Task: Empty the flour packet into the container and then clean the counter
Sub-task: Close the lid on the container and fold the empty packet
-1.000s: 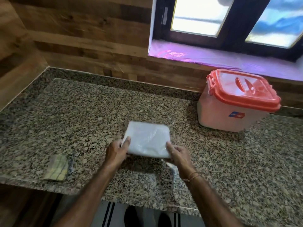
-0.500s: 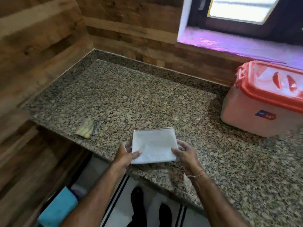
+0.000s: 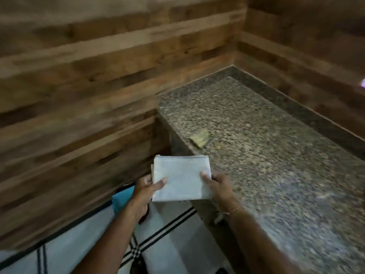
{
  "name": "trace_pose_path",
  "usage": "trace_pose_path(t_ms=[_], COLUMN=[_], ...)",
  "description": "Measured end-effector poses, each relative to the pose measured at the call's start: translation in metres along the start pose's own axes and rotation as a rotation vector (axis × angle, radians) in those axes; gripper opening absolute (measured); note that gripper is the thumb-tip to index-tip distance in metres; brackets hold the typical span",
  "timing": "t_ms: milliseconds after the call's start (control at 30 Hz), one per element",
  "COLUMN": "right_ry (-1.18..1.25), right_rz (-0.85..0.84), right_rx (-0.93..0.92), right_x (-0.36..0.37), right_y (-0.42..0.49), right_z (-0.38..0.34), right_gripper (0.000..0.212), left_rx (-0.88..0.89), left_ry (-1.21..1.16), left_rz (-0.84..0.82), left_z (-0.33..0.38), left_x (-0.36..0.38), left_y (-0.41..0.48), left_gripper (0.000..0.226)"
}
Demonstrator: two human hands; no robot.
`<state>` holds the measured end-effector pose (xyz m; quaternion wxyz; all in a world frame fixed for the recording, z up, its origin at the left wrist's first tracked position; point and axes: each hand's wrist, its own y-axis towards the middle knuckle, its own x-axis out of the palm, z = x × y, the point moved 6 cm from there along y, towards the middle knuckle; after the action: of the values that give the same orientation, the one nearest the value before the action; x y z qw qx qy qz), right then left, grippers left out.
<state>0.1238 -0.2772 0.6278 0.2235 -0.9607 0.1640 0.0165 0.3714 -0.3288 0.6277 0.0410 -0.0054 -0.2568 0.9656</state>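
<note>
A flat, folded white packet (image 3: 180,177) is held in the air just off the left front corner of the granite counter (image 3: 276,155). My left hand (image 3: 147,187) grips its left edge with the thumb on top. My right hand (image 3: 216,184) grips its right edge, thumb on top as well. The container is out of view.
A small yellow-green scrub pad (image 3: 199,137) lies on the counter near its left end. Wood-panelled walls close in the left side and the back. Below lie a white floor with black stripes (image 3: 169,234) and something blue (image 3: 124,196) by the wall.
The folded packet has been lifted off the counter and carried left past its edge. The view swung left, so the red-lidded container and the window left the frame.
</note>
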Motion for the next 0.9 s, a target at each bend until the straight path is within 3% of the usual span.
trace_pose_path(t_ms=[200, 367, 533, 667, 767, 900], right_ry=[-0.257, -0.396, -0.414, -0.541, -0.659, -0.909], right_rz=[-0.100, -0.233, -0.217, -0.260, -0.318, -0.356], right_rx=[0.022, 0.120, 0.298, 0.339, 0.359, 0.322], right_x=[0.170, 0.270, 0.332, 0.381, 0.417, 0.462], right_y=[0.011, 0.040, 0.097, 0.150, 0.187, 0.231], right_z=[0.040, 0.082, 0.173, 0.278, 0.368, 0.466], right_gripper=[0.031, 0.012, 0.019, 0.030, 0.026, 0.062], left_rx=[-0.114, -0.208, -0.312, -0.321, -0.308, -0.305], left_ry=[-0.102, -0.161, -0.196, -0.182, -0.221, -0.285], left_rz=[0.215, 0.398, 0.593, 0.695, 0.724, 0.766], left_z=[-0.058, -0.113, -0.193, -0.277, -0.344, -0.428], left_x=[-0.172, -0.267, -0.329, -0.363, -0.380, -0.393], left_y=[0.015, 0.043, 0.097, 0.167, 0.218, 0.269], left_gripper=[0.011, 0.018, 0.037, 0.028, 0.024, 0.016])
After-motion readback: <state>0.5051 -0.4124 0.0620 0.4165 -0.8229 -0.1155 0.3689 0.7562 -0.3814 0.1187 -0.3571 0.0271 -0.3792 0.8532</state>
